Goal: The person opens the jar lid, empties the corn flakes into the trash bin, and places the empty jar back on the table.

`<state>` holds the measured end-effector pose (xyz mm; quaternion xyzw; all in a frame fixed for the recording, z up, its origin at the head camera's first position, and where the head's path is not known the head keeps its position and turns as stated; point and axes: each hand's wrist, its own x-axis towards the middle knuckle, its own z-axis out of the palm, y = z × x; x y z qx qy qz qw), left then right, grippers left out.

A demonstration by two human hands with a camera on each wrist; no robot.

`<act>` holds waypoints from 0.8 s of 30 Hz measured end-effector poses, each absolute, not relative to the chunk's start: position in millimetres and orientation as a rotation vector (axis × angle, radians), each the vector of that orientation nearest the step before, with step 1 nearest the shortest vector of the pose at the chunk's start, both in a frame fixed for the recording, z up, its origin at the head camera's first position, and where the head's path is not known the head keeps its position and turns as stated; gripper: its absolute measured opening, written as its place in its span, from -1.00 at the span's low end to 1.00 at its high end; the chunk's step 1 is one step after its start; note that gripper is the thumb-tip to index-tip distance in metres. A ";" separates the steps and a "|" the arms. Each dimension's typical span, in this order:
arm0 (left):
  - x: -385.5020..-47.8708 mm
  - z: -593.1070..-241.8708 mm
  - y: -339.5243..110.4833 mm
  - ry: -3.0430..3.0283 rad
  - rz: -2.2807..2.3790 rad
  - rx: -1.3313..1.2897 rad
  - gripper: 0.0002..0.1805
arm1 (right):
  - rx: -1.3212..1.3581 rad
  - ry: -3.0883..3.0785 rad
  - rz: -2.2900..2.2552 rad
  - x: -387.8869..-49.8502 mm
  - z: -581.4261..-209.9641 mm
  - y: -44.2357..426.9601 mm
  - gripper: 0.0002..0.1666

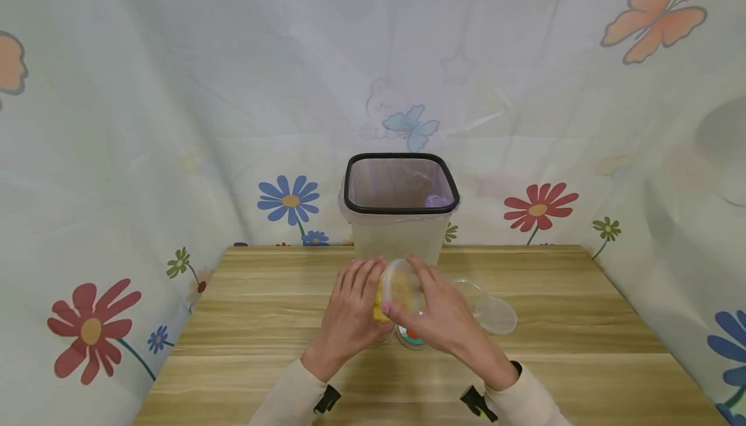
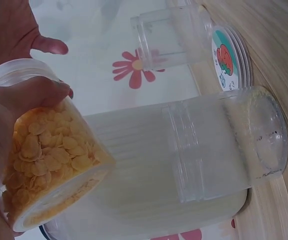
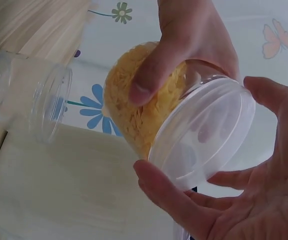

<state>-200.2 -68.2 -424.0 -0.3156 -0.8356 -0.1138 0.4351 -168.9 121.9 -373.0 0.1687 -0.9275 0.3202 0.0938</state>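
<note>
My left hand (image 1: 352,306) grips a clear jar (image 2: 54,160) of yellow flakes, tilted above the table, its thumb and fingers round the wall. A translucent white lid (image 3: 204,135) covers the jar's mouth. My right hand (image 1: 443,313) holds this lid by its rim, with thumb and fingertips spread on opposite sides in the right wrist view. Beneath the hands stands a clear open jar (image 2: 229,142) with nothing seen inside. Beside it lies a stack of round discs (image 2: 227,60), the top one printed with a red picture and a green edge.
A tall pale bin (image 1: 396,235) with a black rim and purple liner stands at the back middle. Another clear container (image 2: 169,37) and a translucent round lid (image 1: 500,316) are on the wooden table (image 1: 280,329), right of the hands. Flower-printed curtains (image 1: 175,122) surround the table.
</note>
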 end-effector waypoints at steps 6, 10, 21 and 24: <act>-200.1 -424.3 -68.7 -2.086 -0.297 -0.789 0.10 | 0.712 -2.648 0.924 -170.7 -371.7 127.2 0.02; -199.4 -424.2 -69.6 -2.101 -0.314 -0.798 0.22 | 0.940 -2.538 0.836 -176.3 -371.9 133.3 0.06; -197.8 -420.9 -71.8 -2.149 -0.341 -0.805 0.17 | 1.275 -2.392 0.657 -182.9 -372.3 142.4 0.26; -197.6 -420.7 -72.1 -2.146 -0.347 -0.803 0.17 | 1.275 -2.401 0.633 -182.7 -373.0 142.6 0.28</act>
